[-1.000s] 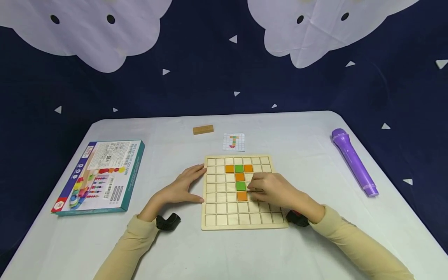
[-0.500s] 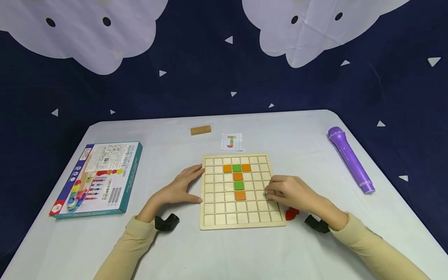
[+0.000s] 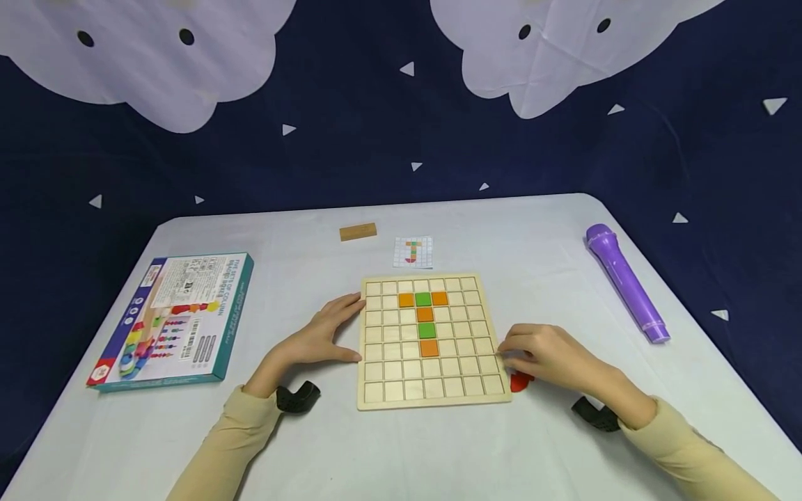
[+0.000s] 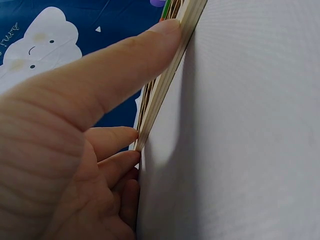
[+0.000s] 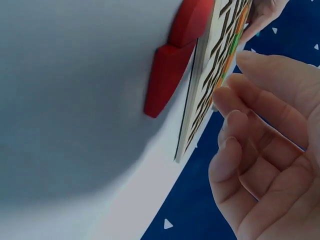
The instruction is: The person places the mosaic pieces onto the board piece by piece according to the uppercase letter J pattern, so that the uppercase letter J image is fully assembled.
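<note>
On the white table lies a wooden grid board (image 3: 434, 405). Orange and green square tiles sit in its cells in a T shape, with an orange tile (image 3: 429, 348) at the bottom and a green tile (image 3: 426, 330) above it. My left hand (image 3: 319, 339) touches the board's left edge with thumb and fingertips, the fingers spread. My right hand (image 3: 551, 355) hovers by the right edge, fingers loosely bent and nothing between them. Just below it, two red pieces, one a tapered red piece (image 5: 167, 77), lie against the board, partly hidden by the hand in the head view.
Behind the board is a pattern card (image 3: 413, 252) showing a coloured shape, with a small wooden block (image 3: 358, 232) to its left. A boxed toy set (image 3: 172, 316) lies at the left. On the right rests a purple microphone-shaped object (image 3: 626, 282).
My right hand has moved right and toward me, from over the board to beside its right edge, uncovering the red pieces. My left hand has stayed at the left edge.
</note>
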Available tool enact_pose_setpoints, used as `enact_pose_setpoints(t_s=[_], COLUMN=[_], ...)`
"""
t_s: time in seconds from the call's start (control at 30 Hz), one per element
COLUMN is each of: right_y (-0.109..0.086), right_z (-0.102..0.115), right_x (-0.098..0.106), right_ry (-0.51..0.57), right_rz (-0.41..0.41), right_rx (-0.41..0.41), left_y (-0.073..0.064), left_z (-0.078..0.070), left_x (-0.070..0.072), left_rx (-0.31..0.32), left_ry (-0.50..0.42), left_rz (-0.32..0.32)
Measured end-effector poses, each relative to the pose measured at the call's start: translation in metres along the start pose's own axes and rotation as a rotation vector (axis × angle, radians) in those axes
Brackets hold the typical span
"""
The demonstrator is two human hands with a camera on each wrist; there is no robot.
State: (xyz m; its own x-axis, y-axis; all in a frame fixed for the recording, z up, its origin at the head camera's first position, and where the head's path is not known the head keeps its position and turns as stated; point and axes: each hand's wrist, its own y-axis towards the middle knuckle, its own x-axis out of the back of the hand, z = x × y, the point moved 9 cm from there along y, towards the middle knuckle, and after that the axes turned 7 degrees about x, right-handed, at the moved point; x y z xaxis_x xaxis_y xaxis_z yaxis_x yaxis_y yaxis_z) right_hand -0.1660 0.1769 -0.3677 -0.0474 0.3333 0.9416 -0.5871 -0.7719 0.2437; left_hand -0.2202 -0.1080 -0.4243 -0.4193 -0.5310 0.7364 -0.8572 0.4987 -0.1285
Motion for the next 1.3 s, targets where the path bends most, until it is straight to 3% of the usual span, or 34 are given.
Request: enact_pose_setpoints(t_s=[0.23,0.47,0.9,1.13,1.3], right_y=[-0.012,-0.018,-0.019,-0.018,-0.014], right_z=[0.000,0.002,0.005,0.003,0.003], right_x=[-0.009,-0.012,-0.014,-0.013,-0.008], right_ry=[0.062,0.122,0.114,0.135,0.128], right_rz=[0.085,0.101,0.061,0.080,0.043], right_rx=[-0.030,-0.049,-0.028,-0.044,-0.010], left_y=[0.000,0.001,0.001,0.001,0.000], left_z=[0.001,0.002,0.000,0.000,0.000], left_x=[0.000,0.000,0.000,0.000,0.000], left_rx=[-0.003,-0.004,-0.012,-0.016,-0.010], left_ry=[0.008,0.009,0.006,-0.002,-0.003], left_rz=[-0.006,-0.009,0.001,-0.002,-0.006])
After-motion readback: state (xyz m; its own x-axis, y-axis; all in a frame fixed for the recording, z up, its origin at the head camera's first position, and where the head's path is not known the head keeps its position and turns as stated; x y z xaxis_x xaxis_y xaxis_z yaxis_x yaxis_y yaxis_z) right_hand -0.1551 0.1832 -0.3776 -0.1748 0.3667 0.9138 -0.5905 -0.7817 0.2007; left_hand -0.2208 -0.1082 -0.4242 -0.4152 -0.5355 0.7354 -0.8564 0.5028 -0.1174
